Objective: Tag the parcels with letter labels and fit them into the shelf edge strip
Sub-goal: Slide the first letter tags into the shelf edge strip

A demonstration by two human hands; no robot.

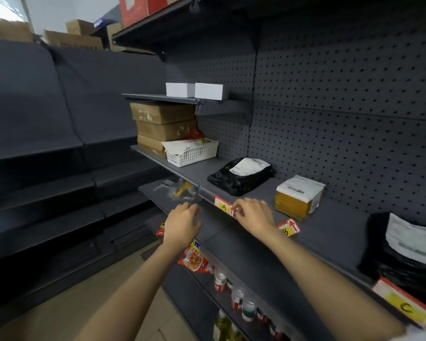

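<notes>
A red and yellow label marked A (223,205) sits in the shelf edge strip (207,195) below a black bagged parcel (241,177). My right hand (252,214) pinches the right end of that label. A label marked B (288,228) lies tilted on the shelf edge in front of a yellow box parcel (298,199). A label marked C (407,307) sits at the edge under a large black parcel (403,252) at the right. My left hand (182,222) hovers left of label A, fingers curled, holding nothing that I can see.
A white basket (192,153) and stacked cardboard boxes (162,126) stand further left on the same shelf. A clear plastic bag (182,191) lies on the shelf below. Snack packets (194,260) and small jars (236,297) line lower shelves. Pegboard backs the shelving.
</notes>
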